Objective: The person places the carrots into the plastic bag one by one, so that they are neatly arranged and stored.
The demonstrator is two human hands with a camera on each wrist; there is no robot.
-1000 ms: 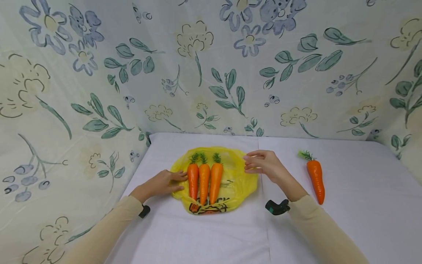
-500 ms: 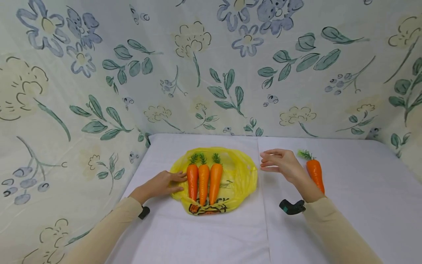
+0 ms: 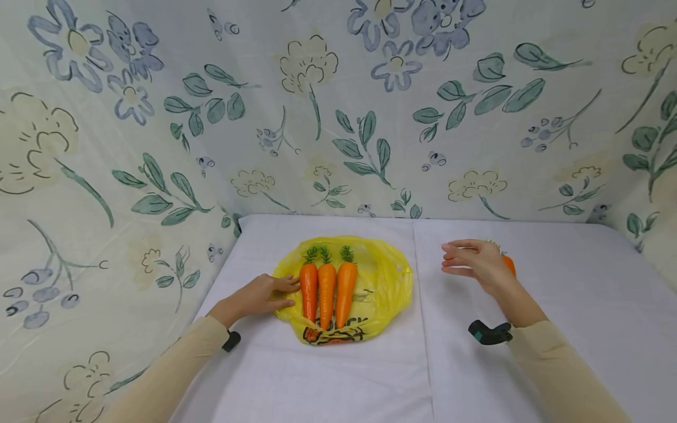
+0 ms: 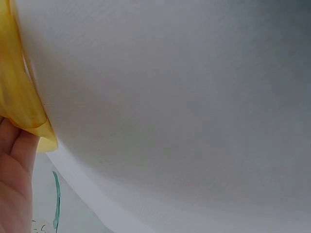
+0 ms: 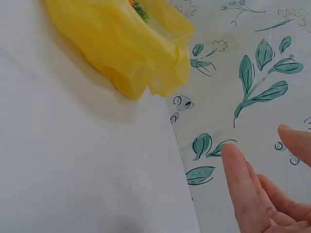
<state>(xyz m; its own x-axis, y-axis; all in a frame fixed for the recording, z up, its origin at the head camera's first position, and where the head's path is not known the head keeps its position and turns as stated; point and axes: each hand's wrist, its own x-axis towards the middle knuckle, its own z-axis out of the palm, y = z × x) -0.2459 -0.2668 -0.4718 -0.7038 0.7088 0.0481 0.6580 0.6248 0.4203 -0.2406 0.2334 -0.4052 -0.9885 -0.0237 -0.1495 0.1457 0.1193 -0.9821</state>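
Note:
A yellow plastic bag (image 3: 383,285) lies flat on the white table (image 3: 338,370) with three orange carrots (image 3: 327,292) side by side on it, green tops pointing away. My left hand (image 3: 264,295) rests flat on the bag's left edge, fingers straight, touching the leftmost carrot. My right hand (image 3: 473,261) hovers open above the table right of the bag, holding nothing. It hides most of a fourth carrot (image 3: 509,263), of which a strip of orange shows. The right wrist view shows the bag (image 5: 121,43) crumpled and straight fingers (image 5: 245,189).
Floral cloth (image 3: 338,111) hangs behind and on both sides of the table. A seam (image 3: 420,305) runs down the white tablecloth right of the bag.
My right hand has left the bag's right edge and moved right, over the lone carrot, now mostly hidden. The left hand and bag have stayed put.

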